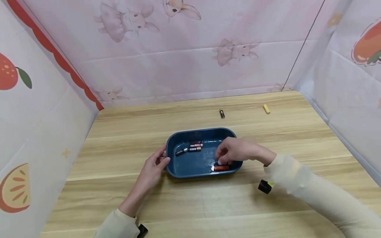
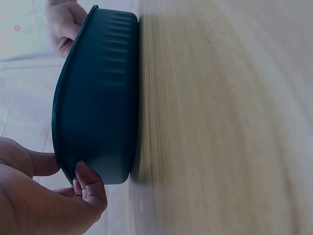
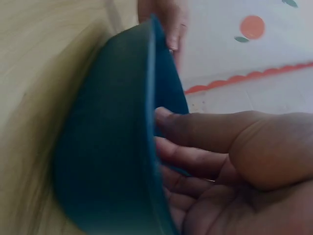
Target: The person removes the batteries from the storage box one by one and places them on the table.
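Note:
A dark blue plastic bin (image 1: 190,174) sits on the wooden table. My left hand (image 1: 152,168) grips its left end by the rim; in the left wrist view the thumb and curled fingers pinch the wall's edge. Over the right end, my right hand (image 1: 235,150) reaches inside, fingers bent downward close above a red battery (image 1: 221,168) near the front wall. In the right wrist view a gap shows between thumb (image 3: 168,122) and forefinger, the tips partly behind the rim. Several batteries lie toward the bin's left, among them a black one (image 1: 181,152) and a pinkish one (image 1: 196,145).
Behind the bin, a black battery (image 1: 222,113) and a yellow battery (image 1: 266,109) lie on the table (image 1: 119,145). Cloth walls with rabbit and fruit prints enclose the table at the back and both sides. A small black device (image 1: 265,186) hangs at the right wrist.

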### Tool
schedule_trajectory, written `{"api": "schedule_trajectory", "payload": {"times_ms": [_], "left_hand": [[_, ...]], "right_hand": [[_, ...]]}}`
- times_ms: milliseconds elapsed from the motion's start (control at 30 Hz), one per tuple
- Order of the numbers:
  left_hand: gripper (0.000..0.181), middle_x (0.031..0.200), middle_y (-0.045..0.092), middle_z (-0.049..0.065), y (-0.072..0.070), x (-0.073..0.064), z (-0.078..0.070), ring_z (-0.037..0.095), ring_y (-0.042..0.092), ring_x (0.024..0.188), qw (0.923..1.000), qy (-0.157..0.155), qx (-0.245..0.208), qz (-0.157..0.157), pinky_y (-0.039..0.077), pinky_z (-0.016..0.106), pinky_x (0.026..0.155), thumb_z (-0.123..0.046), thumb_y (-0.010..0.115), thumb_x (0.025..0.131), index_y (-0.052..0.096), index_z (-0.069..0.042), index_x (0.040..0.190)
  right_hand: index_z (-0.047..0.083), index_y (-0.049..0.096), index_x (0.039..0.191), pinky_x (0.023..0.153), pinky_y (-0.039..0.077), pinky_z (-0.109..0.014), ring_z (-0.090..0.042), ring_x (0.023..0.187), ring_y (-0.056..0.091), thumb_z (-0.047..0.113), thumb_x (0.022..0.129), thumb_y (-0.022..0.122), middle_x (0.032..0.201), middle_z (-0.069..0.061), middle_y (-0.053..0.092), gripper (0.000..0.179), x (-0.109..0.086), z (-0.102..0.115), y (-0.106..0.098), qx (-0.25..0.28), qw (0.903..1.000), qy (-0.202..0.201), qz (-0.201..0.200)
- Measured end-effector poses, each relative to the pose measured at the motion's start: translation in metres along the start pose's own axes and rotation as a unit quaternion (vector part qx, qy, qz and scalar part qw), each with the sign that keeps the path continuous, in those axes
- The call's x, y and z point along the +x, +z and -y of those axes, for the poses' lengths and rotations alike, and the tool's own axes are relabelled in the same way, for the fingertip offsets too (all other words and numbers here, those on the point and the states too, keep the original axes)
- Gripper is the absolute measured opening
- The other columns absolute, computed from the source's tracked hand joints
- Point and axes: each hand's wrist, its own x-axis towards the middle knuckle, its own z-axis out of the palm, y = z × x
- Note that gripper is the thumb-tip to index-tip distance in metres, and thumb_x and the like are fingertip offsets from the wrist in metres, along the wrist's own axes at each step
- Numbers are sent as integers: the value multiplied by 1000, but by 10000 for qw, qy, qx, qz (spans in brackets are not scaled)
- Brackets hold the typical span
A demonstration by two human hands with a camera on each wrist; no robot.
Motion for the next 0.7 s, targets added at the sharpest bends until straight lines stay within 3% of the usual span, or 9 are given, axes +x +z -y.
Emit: {"api": "schedule_trajectory", "payload": {"times_ms": [267,567,700], "left_hand": [[54,128,52,13,0,-1,0,25,52,112,10000,0,-62,-1,50,24,88,-11,54,108,38,-10,160],[54,128,52,13,1,-2,-1,26,54,112,9999,-43,-125,-10,52,23,86,-9,55,108,39,-9,159],[54,128,51,13,1,-2,-2,25,53,112,9999,-45,-126,0,51,24,87,-10,54,108,39,-9,159]], "right_hand": [[10,77,87,67,48,-25,-8,72,56,3,92,73,79,6,65,9,6,5,12,-1347,9907,-205,-68],[11,72,68,56,36,-21,-5,59,46,1,86,76,62,10,54,21,10,4,19,-1703,9850,-281,-53],[10,70,65,56,33,-21,-5,59,42,0,85,77,62,11,51,23,13,2,21,-1816,9828,-333,-12]]}}
